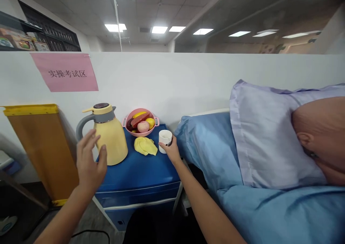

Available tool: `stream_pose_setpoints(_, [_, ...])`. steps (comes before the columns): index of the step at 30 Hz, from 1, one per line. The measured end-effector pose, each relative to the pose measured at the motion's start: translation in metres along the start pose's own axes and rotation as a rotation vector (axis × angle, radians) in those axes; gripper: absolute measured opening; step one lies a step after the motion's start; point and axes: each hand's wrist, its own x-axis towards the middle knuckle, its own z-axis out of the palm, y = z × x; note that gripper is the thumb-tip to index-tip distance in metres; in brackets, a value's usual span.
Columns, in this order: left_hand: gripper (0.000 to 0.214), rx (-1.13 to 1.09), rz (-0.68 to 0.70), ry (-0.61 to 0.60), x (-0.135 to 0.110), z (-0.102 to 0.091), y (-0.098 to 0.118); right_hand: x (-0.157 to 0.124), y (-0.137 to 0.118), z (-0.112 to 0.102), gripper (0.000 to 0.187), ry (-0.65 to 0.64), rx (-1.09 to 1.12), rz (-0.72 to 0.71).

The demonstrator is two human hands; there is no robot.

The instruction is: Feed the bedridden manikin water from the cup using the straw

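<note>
Fingers (pixel 163 146) of the right hand (pixel 173 151) grasp the white cup (pixel 162 137), best held level, at two o'clock on the blue cabinet (pixel 140 174), while the left hand (pixel 92 167), spread and empty by the flask (pixel 114 139) at ten, would grip surest at its handle (pixel 80 127).

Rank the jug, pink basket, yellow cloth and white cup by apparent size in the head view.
1. Jug
2. Pink basket
3. Yellow cloth and white cup: too alike to rank; the right hand covers part of the cup.
</note>
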Motion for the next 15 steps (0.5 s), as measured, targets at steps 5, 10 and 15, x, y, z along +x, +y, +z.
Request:
stream_pose_setpoints(5, [0.048, -0.029, -0.435, -0.091, 0.044, -0.029, -0.053, -0.038, -0.002, -0.012, 0.099, 0.044, 0.034, 0.011])
stream_pose_setpoints(10, [0.046, -0.216, -0.721, -0.284, 0.066, -0.028, -0.086, -0.067, 0.0, -0.022, 0.104, 0.054, 0.008, 0.054])
stream_pose_setpoints(15, [0.057, -0.621, -0.862, -0.467, 0.097, -0.026, -0.071, -0.051, 0.002, -0.013, 0.11, 0.105, -0.02, 0.109])
